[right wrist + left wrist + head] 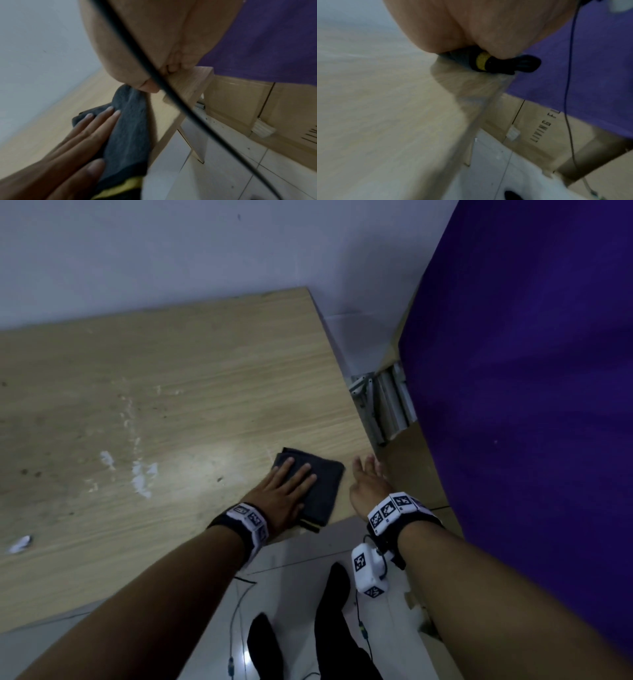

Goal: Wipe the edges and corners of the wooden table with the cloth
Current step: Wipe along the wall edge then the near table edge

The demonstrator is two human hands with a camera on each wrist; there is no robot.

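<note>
A dark grey cloth (327, 486) with a yellow stripe lies folded at the near right corner of the wooden table (178, 378). My left hand (291, 479) presses flat on it with straight fingers, also visible in the right wrist view (89, 129) on the cloth (130, 121). The left wrist view shows only my palm (479, 27) over the cloth's striped end (505, 63), which overhangs the table's front edge. My right hand (368, 474) holds nothing. It sits just right of the cloth, its fingers (173, 67) touching the table's right edge and the thumb near the cloth.
Purple fabric (531, 371) drapes over cardboard boxes (530, 128) close to the table's right side. Metal brackets (387, 402) stand in the gap between them. White scraps and smears (144, 474) mark the tabletop. A white wall runs behind. Tiled floor, cables and my dark-socked feet (332, 594) are below.
</note>
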